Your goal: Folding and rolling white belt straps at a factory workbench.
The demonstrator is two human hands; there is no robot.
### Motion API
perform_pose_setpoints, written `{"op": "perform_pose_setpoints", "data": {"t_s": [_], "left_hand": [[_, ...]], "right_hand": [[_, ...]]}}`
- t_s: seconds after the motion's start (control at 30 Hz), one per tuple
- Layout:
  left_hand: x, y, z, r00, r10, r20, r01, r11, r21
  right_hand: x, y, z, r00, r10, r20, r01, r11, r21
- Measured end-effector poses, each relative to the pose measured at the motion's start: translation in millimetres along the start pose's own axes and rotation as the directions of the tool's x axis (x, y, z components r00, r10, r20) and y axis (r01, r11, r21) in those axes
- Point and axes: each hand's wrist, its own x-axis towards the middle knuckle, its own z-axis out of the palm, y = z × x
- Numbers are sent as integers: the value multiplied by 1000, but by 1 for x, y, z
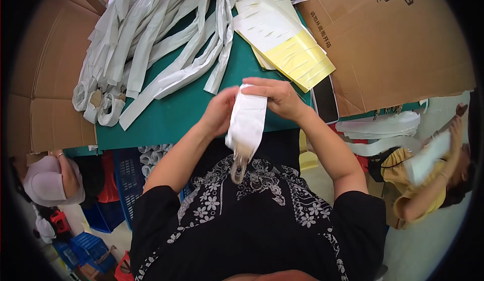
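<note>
At the left, one brown cardboard panel [55, 89] rises beside the green tabletop [136, 134], and one person in a pale grey top [55, 180] sits below it. Next come long, flat, off-white fabric-like strips [121, 59], a heap too overlapped to count, with at least two coiled white bands [118, 107] at its near corner. Under the table edge stands one blue slatted plastic crate [123, 170] near several white rolls [146, 158]. In the middle, two hands share one folded white strip [248, 117] above the wearer's lap: the left hand [222, 112] is curled around its left edge, and the right hand [282, 97] pinches its upper end. Rightward lie at least two white-and-yellow slit sheets [272, 29], one dark-faced phone-like slab [325, 102], one broad brown cardboard sheet [393, 44] and one person in a yellow top [423, 205]. The left fingertips are mostly hidden behind the strip, the clear loop-like piece [241, 167] at its lower end is hard to make out, and the heap is cut off at the top.
</note>
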Motion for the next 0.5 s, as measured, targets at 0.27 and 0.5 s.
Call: {"op": "perform_pose_setpoints", "data": {"t_s": [0.27,0.5], "left_hand": [[5,1,26,905,408,-121,-340,863,374],[11,-10,46,890,366,-274,-345,931,121]], "right_hand": [[0,-19,-6,886,254,-387,-237,967,91],[-35,-31,50,909,156,-386,-288,905,-313]]}}
